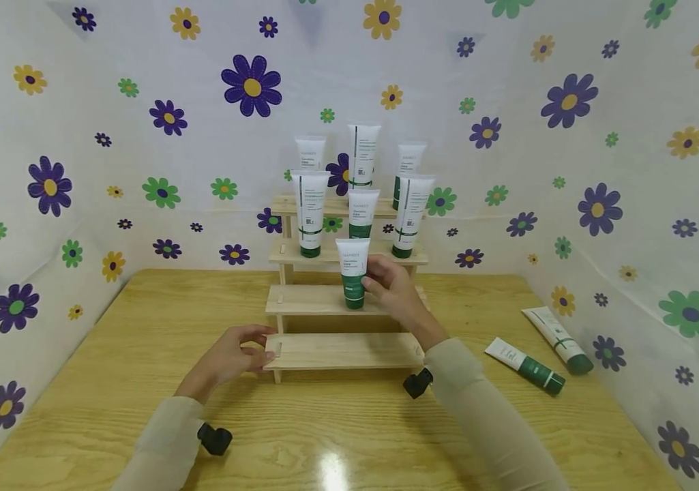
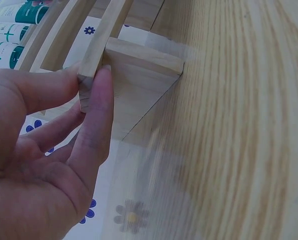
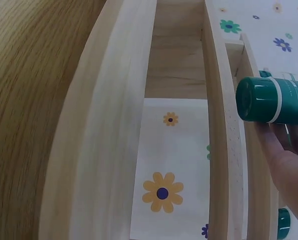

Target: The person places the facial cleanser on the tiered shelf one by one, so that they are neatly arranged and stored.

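A wooden stepped display rack (image 1: 343, 351) stands in the middle of the table. My left hand (image 1: 229, 358) pinches the left end of its lowest board between thumb and fingers; the left wrist view shows this hand (image 2: 54, 135) close up. In my right hand (image 1: 395, 290) is a white and green squeeze tube (image 1: 354, 273), upright, cap down, at the second board from the bottom. The right wrist view shows the tube's green cap (image 3: 256, 100) and part of the hand (image 3: 288, 165); whether the cap touches the board I cannot tell.
Higher on the rack stand several more tubes, among them a tall one (image 1: 310, 213) and a short one (image 1: 363, 213). Two tubes, one small (image 1: 527, 366) and one large (image 1: 559, 339), lie on the table (image 1: 337, 423) at the right. A flowered cloth (image 1: 202, 150) surrounds the table.
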A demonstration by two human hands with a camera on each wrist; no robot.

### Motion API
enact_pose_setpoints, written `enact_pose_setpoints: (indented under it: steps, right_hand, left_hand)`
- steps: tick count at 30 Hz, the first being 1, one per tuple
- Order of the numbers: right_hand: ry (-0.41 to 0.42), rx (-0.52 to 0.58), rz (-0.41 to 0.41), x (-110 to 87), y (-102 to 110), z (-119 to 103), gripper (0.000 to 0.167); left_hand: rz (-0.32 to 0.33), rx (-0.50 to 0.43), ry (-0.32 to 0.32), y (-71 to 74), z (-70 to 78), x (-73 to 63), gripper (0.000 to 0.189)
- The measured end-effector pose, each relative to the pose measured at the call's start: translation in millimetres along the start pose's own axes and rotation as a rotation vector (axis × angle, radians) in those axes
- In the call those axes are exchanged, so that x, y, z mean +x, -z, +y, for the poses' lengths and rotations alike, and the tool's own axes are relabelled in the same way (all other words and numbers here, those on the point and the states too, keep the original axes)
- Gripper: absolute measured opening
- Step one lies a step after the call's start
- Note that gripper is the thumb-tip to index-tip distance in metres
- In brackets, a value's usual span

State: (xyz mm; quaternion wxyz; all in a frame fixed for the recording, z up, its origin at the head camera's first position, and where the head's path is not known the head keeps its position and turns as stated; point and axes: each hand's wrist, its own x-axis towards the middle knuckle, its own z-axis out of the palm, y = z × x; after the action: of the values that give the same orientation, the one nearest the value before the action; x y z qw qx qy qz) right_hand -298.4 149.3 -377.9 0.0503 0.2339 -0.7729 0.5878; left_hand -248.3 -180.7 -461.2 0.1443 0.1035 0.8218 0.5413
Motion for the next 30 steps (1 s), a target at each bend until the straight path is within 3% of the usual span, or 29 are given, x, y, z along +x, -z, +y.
enact_pose_setpoints:
  steps: [12,30]
  right_hand:
    - [0.023,0.001,-0.011,4.0,-10,2,0.040]
    - [0.005,0.024,-0.027,5.9,-18,8,0.039]
  left_hand:
    - [-0.018,-0.008,-0.030,2.3,-0.8,0.4,0.054]
    - [-0.007,-0.005,-0.003,0.8,0.1,0.6,0.053]
